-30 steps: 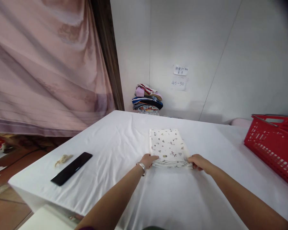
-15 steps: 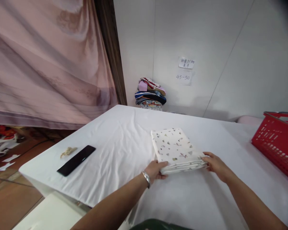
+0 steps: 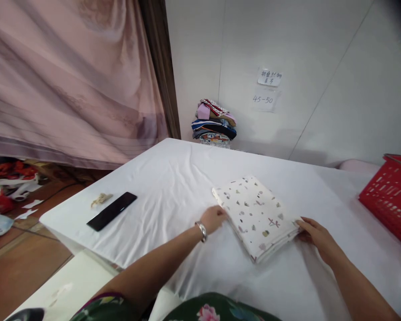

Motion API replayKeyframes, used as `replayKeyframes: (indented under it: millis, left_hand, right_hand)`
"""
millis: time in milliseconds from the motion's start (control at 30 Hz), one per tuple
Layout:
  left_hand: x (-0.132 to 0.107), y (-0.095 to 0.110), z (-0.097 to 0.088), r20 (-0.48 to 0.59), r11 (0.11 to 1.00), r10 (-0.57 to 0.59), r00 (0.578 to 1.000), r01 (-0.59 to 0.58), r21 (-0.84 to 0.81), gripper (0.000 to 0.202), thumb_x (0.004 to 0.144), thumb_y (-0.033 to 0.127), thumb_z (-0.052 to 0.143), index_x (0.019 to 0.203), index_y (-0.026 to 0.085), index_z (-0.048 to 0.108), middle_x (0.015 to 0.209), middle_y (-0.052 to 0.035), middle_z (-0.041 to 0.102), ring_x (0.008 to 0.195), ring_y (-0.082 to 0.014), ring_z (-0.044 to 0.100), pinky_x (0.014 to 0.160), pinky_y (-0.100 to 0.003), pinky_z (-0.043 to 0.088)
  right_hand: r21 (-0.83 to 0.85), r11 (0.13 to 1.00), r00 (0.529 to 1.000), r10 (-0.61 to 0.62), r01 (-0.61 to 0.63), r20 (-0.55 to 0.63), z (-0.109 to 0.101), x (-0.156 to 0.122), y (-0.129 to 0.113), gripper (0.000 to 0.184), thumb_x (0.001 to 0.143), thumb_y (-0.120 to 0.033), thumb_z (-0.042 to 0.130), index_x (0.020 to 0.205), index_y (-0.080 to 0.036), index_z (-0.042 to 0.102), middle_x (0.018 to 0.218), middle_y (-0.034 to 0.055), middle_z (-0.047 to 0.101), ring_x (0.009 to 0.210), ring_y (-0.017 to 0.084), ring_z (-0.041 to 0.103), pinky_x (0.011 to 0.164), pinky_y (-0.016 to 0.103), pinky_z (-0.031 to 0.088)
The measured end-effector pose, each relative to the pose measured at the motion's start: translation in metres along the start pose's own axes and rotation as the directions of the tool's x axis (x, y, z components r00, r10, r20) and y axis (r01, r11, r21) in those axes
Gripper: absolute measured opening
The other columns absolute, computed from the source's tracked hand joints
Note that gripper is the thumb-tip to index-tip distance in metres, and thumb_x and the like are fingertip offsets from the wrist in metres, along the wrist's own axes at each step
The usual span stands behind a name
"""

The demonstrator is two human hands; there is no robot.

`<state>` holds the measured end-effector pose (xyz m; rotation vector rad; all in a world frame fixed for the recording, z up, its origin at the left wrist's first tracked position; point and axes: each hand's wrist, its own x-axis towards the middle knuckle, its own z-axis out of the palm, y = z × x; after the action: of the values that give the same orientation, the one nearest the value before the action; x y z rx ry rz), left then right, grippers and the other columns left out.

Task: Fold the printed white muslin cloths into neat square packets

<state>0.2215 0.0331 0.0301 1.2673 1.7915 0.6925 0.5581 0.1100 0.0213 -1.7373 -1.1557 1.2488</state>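
Note:
A folded white cloth [image 3: 254, 209] printed with small plants and birds lies turned at an angle on the white-covered table. At its right corner, my right hand [image 3: 316, 232] pinches the stacked layers between thumb and fingers. My left hand [image 3: 214, 218], with a silver bangle at the wrist, is closed at the cloth's left edge. Its fingers are curled and their tips meet that edge; part of them is hidden from view.
A black phone-like slab [image 3: 112, 211] and a small beige scrap [image 3: 101, 199] lie on the table's [image 3: 153, 187] left side. A red basket [image 3: 390, 196] stands at the right. Folded fabrics [image 3: 214, 125] are stacked beyond the far edge, and a pink curtain [image 3: 70, 80] hangs at left.
The folded cloth has turned, its near left corner now pointing toward me. My left hand has left that corner for the left edge, while my right hand keeps the right corner.

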Motion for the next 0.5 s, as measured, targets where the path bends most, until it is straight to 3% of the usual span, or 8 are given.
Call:
replayKeyframes:
  millis: [67, 133, 233, 333, 400, 500]
  left_hand:
    - [0.024, -0.006, -0.022, -0.296, 0.983, 0.084, 0.951, -0.03, 0.184, 0.025, 0.074, 0.023, 0.053, 0.097, 0.016, 0.059, 0.098, -0.0066, 0.063, 0.084, -0.0166, 0.059, 0.076, -0.028, 0.045]
    - [0.046, -0.011, -0.035, -0.374, 0.959, 0.142, 0.917, -0.035, 0.28, 0.041, 0.074, 0.023, 0.053, 0.114, 0.016, 0.052, 0.115, -0.0087, 0.056, 0.097, -0.018, 0.055, 0.084, -0.028, 0.042]
    - [0.072, -0.013, -0.039, -0.353, 0.951, 0.155, 0.923, -0.043, 0.305, 0.053, 0.073, 0.024, 0.053, 0.125, 0.016, 0.044, 0.123, -0.0092, 0.051, 0.107, -0.0197, 0.051, 0.088, -0.028, 0.04]
    - [0.09, -0.006, -0.039, -0.305, 0.951, 0.165, 0.938, -0.07, 0.3, 0.05, 0.073, 0.019, 0.05, 0.123, 0.02, 0.047, 0.11, -0.0058, 0.061, 0.1, -0.0189, 0.055, 0.083, -0.027, 0.043]
    - [0.094, -0.001, -0.04, -0.269, 0.95, 0.184, 0.945, -0.1, 0.297, 0.043, 0.073, 0.015, 0.046, 0.115, 0.022, 0.054, 0.099, -0.0027, 0.065, 0.091, -0.0166, 0.058, 0.078, -0.024, 0.044]
    - [0.087, -0.001, -0.04, -0.268, 0.941, 0.235, 0.934, -0.15, 0.302, 0.035, 0.075, 0.015, 0.042, 0.105, 0.021, 0.06, 0.098, -0.0014, 0.065, 0.092, -0.0157, 0.058, 0.08, -0.023, 0.043]
  right_hand:
    - [0.001, 1.0, 1.0, 0.001, -0.001, 0.004, 0.002, -0.001, -0.002, 0.043, 0.06, -0.042, 0.067, 0.095, -0.019, 0.059, 0.078, 0.0033, 0.062, 0.067, 0.017, 0.058, 0.057, 0.027, 0.05]
    - [-0.001, 1.0, 1.0, 0.004, -0.004, 0.016, 0.004, 0.0, -0.003, 0.043, 0.061, -0.043, 0.067, 0.096, -0.02, 0.058, 0.08, 0.003, 0.062, 0.067, 0.016, 0.058, 0.058, 0.026, 0.05]
    - [-0.007, 1.0, 1.0, 0.003, -0.002, 0.027, 0.007, 0.002, -0.001, 0.042, 0.062, -0.042, 0.067, 0.096, -0.02, 0.058, 0.082, 0.0029, 0.061, 0.068, 0.015, 0.057, 0.057, 0.025, 0.05]
    - [-0.002, 1.0, 0.999, -0.008, 0.008, 0.048, 0.007, 0.006, -0.002, 0.039, 0.062, -0.037, 0.066, 0.096, -0.019, 0.058, 0.079, 0.0029, 0.061, 0.066, 0.015, 0.057, 0.056, 0.025, 0.049]
    - [0.0, 1.0, 0.998, -0.012, 0.012, 0.056, 0.004, 0.011, -0.006, 0.04, 0.062, -0.035, 0.066, 0.097, -0.019, 0.058, 0.076, 0.0026, 0.06, 0.064, 0.014, 0.056, 0.055, 0.025, 0.048]
    - [0.0, 0.996, 0.996, -0.084, 0.084, 0.023, -0.003, 0.022, -0.015, 0.045, 0.062, -0.034, 0.066, 0.103, -0.018, 0.056, 0.078, 0.0024, 0.059, 0.066, 0.014, 0.056, 0.057, 0.024, 0.046]
